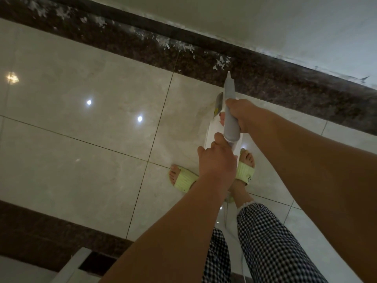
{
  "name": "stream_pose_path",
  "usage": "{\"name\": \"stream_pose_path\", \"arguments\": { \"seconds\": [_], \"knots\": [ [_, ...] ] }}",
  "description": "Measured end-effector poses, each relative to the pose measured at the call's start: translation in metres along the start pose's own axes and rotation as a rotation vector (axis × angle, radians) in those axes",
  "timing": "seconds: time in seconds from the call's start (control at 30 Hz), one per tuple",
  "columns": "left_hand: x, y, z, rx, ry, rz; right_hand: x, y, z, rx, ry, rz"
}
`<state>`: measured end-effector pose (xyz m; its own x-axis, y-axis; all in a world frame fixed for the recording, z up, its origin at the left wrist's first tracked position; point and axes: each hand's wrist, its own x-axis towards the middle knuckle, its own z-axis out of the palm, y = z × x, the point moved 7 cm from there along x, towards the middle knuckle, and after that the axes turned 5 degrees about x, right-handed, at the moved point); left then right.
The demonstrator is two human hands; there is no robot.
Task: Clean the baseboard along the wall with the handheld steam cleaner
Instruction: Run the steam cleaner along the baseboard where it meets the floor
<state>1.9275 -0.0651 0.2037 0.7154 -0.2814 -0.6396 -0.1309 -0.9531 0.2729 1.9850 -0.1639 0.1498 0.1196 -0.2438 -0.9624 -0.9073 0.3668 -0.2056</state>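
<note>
I hold a white handheld steam cleaner (230, 119) with a long grey nozzle that points down and away from me. My right hand (242, 114) grips the grey barrel near its front. My left hand (217, 160) grips the rear of the white body. The nozzle tip hovers over the dark speckled border strip (275, 82), close to the dark baseboard (183, 34) at the foot of the pale wall. White flakes of debris (221, 63) lie scattered on the strip just beyond the tip and further left.
Glossy beige floor tiles (81, 129) reflect ceiling lights. My feet in pale green slippers (183, 178) stand below the cleaner. A thin white cord (242, 262) hangs between my checked trouser legs. A white frame (75, 264) and a second dark strip sit at lower left.
</note>
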Motion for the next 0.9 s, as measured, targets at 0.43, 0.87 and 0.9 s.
{"name": "stream_pose_path", "arguments": {
  "seconds": [0.43,0.87,0.9],
  "knots": [
    [0.04,0.021,-0.013,0.016,0.046,-0.003,0.016,-0.041,-0.014,-0.027,-0.004,0.007],
    [0.036,0.019,-0.019,0.012,0.054,0.014,0.008,-0.044,-0.01,-0.063,-0.021,0.022],
    [0.038,0.018,-0.019,0.011,0.056,0.009,0.009,-0.045,-0.009,-0.057,-0.021,0.023]
  ]
}}
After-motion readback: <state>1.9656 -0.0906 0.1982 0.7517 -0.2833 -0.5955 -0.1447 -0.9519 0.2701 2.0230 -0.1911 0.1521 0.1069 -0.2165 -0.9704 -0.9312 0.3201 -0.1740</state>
